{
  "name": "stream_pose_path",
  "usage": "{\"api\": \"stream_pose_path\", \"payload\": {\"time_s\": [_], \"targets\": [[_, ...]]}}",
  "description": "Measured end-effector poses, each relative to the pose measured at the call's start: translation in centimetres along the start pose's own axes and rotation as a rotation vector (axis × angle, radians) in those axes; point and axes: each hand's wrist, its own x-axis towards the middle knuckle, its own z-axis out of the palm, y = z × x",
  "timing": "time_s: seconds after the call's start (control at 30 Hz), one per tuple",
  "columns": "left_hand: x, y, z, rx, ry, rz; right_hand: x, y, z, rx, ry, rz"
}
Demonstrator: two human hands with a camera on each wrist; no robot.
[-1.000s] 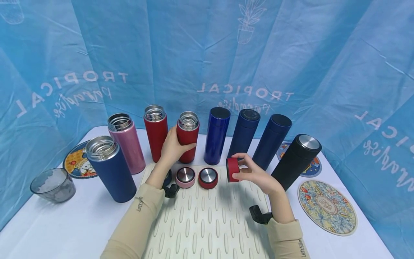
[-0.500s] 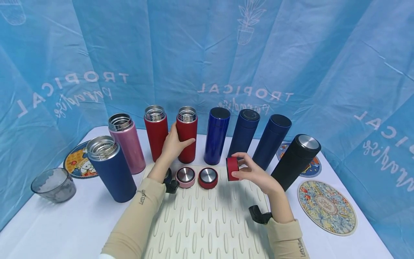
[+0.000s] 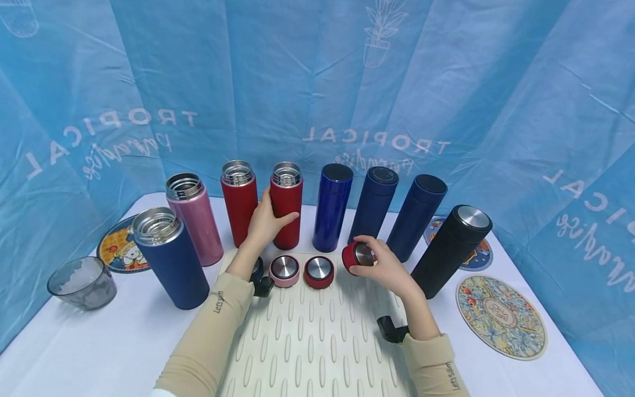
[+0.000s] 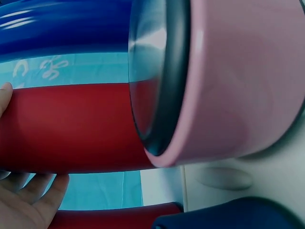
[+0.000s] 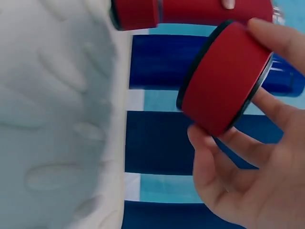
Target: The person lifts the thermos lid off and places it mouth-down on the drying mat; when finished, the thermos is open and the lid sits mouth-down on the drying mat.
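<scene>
Seemingly "Letsslim" sleeve, red lid in fingers

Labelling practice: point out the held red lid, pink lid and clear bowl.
Held red lid (image 5: 226,78): right wrist view, red side.
Pink lid (image 3: 285,268): head view, metal top.
Clear bowl (image 3: 91,292): head view, outer wall.

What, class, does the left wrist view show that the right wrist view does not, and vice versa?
Only the left wrist view shows the pink lid, the dark blue lid and a second red bottle at its bottom edge.

Only the right wrist view shows the right hand gripping a red lid, another red lid and two navy bottles.

Both show the glossy blue bottle, cream mat, blue curtain and the red bottle that the left hand holds; the right wrist view catches only that hand's thumb tip.
</scene>
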Motion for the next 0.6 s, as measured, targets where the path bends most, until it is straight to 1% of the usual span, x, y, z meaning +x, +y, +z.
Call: {"api": "stream_pose_path", "payload": {"time_s": [0.1, 0.2, 0.27, 0.4, 0.6], "targets": [[0.0, 0.0, 0.0, -0.003, 0.0, -0.002, 0.2, 0.4, 0.5, -0.113, 0.039, -0.04], [0.0, -0.1, 0.0, -0.006, 0.001, 0.004, 0.4, 0.8, 0.9, -0.187, 0.057, -0.084], [0.0, -0.1, 0.1, -0.005, 0.003, 0.008, 0.5, 1.0, 1.1, -0.218, 0.06, -0.103], [0.0, -0.2, 0.2, -0.004, 0.008, 0.009, 0.7, 1.2, 1.4, -0.277, 0.062, -0.115], [0.0, -0.2, 0.3, -0.023, 0.009, 0.016, 1.0, 1.5, 1.8, -0.314, 0.037, -0.138]]}}
